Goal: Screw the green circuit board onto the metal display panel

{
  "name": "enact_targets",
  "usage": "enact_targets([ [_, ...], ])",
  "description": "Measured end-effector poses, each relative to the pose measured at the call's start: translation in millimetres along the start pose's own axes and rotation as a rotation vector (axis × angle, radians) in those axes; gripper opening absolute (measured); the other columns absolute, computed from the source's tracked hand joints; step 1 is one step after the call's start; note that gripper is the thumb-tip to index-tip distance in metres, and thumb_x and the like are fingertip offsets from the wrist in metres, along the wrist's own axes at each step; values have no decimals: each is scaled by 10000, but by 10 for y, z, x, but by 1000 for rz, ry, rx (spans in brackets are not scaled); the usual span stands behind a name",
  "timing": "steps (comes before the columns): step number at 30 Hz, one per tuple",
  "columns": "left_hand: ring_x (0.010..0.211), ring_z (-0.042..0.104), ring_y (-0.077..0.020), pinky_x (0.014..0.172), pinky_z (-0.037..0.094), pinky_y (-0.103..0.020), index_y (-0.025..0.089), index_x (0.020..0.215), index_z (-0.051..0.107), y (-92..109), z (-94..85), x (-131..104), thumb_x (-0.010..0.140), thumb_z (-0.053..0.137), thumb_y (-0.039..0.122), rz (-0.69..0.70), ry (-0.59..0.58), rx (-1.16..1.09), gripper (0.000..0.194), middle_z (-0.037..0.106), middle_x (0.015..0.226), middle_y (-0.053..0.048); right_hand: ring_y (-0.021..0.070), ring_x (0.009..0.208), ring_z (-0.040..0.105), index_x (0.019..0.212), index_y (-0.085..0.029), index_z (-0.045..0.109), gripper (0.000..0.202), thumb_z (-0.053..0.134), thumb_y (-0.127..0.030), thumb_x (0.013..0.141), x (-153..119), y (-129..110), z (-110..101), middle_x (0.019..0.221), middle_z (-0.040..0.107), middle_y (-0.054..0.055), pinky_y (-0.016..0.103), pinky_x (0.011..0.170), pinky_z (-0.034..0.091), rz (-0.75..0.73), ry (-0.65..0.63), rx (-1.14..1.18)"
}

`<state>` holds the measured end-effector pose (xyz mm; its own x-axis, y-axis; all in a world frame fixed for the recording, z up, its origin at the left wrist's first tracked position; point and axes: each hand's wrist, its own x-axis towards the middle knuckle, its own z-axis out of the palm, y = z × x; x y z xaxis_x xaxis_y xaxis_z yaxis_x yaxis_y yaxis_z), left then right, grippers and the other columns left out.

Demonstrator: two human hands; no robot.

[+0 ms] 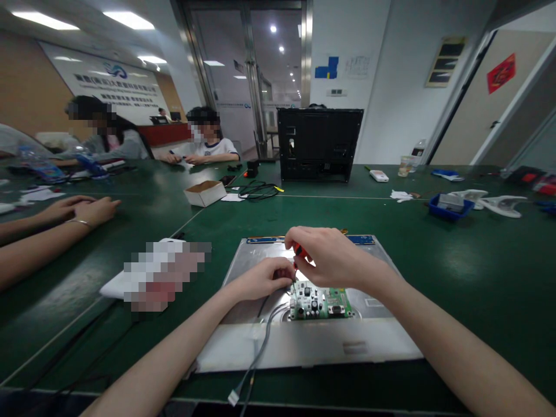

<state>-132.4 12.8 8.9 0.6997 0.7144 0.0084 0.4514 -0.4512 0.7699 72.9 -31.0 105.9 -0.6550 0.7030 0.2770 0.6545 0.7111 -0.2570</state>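
A display panel (243,330) with a metal back lies flat on the green table in front of me. Fixed to its middle is a green circuit board (319,301), with grey cables (266,341) running off its left side toward the table's near edge. My right hand (324,255) is closed round the red and black handle of a screwdriver (299,250), held upright over the board's upper left corner. Beside its shaft, my left hand (269,275) is pinched close to that corner; what its fingertips hold is hidden. A thin blue board (362,239) runs along the panel's far edge.
A black monitor housing (321,145) stands at the back. An open cardboard box (205,193) and a black cable (260,190) lie left of it. Blue tray (449,207) at right. Another person's hands (87,211) rest at left, beyond a partly blurred white object (115,284). Other people sit farther back.
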Motion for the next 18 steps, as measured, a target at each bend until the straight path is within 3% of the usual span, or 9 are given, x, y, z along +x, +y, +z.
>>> enact_targets([
  [5,751,603,-180,716,486,-294,184,896,647,27,4,-11,854,611,218,-43,-1,10,65,656,819,-2,141,678,568,1028,-179,617,132,601,-273,937,53,25,33,869,725,40,272,553,220,78,32,-162],
  [9,785,617,-193,743,503,-311,191,956,658,54,-7,-17,864,601,208,-44,3,46,109,688,886,-16,141,629,566,979,-183,625,215,610,-398,969,27,15,13,799,718,32,271,547,221,50,14,-222],
  [14,803,613,-206,755,499,-317,181,881,642,21,-12,-5,852,603,215,14,5,56,59,677,862,-21,135,696,555,1058,-171,575,169,604,-243,908,-35,-30,-33,981,692,50,263,555,271,-49,-5,-92],
  [18,776,603,-192,732,495,-300,178,844,626,-10,-7,4,841,597,205,4,1,35,40,665,838,-10,134,695,538,1097,-166,563,222,553,-142,876,-25,-39,-38,959,678,47,260,567,290,-31,-39,-40],
])
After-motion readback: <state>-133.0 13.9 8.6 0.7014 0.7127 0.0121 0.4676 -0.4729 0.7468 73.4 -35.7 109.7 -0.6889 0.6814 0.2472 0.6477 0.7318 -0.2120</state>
